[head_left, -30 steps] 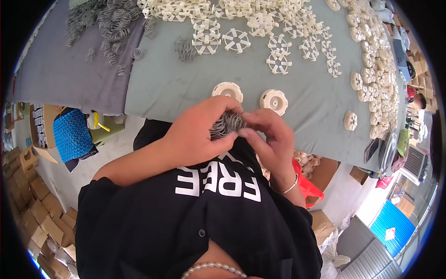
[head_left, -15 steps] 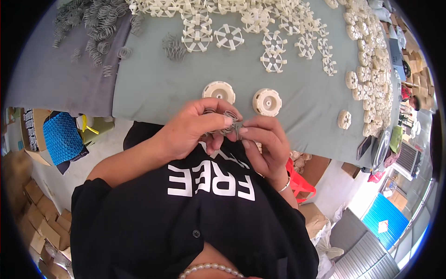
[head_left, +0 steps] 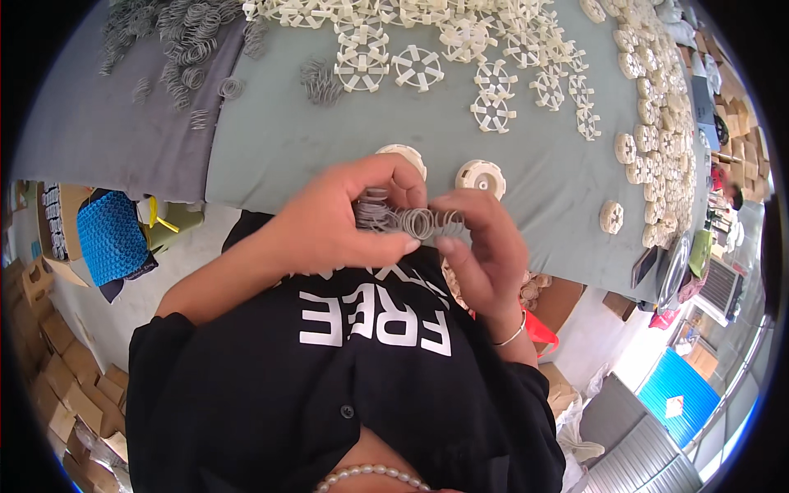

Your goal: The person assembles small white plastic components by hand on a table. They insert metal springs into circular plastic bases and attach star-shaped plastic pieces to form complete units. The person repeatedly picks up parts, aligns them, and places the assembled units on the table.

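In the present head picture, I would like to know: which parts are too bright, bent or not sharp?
Head view: the floor at right is washed out by strong light; the table edges curve from fisheye distortion; the picture's corners go black; the left hand looks slightly blurred, yet coils of the springs remain readable.

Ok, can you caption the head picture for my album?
Two hands with grey springs, two round white parts just beyond.
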The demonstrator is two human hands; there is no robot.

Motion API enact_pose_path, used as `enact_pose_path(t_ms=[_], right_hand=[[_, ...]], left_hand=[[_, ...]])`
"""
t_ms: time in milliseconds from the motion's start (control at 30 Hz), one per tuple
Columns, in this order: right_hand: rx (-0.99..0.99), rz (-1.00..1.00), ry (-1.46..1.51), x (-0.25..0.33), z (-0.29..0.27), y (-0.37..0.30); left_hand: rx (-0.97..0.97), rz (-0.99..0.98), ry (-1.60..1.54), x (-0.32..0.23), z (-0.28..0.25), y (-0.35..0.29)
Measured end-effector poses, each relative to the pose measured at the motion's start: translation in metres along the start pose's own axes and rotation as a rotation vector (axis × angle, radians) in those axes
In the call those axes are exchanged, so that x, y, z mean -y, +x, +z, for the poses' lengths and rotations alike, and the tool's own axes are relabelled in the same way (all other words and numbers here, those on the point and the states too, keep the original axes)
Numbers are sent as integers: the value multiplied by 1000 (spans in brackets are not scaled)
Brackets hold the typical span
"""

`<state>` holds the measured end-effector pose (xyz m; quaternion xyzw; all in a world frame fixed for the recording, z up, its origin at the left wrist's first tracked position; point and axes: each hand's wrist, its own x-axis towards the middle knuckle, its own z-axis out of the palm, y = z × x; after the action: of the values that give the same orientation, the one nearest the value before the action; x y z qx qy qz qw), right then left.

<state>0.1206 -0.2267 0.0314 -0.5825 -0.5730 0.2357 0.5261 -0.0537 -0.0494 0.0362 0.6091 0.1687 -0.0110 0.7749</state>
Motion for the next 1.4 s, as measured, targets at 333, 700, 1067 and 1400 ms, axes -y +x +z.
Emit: enact_pose_path(t_ms=[333,700,1067,1400], right_hand=[[2,557,889,-2,4,-7],[-74,274,342,6,15,2],[-48,-310,-504,0,24,5],[-227,-87,-338,-17,39,-20]], left_hand=[[-78,503,500,11,7,-5],[-7,-43,-524,4,4,-5],[-349,33,-211,20,19,-4],[-183,139,-653,16,10,-4]])
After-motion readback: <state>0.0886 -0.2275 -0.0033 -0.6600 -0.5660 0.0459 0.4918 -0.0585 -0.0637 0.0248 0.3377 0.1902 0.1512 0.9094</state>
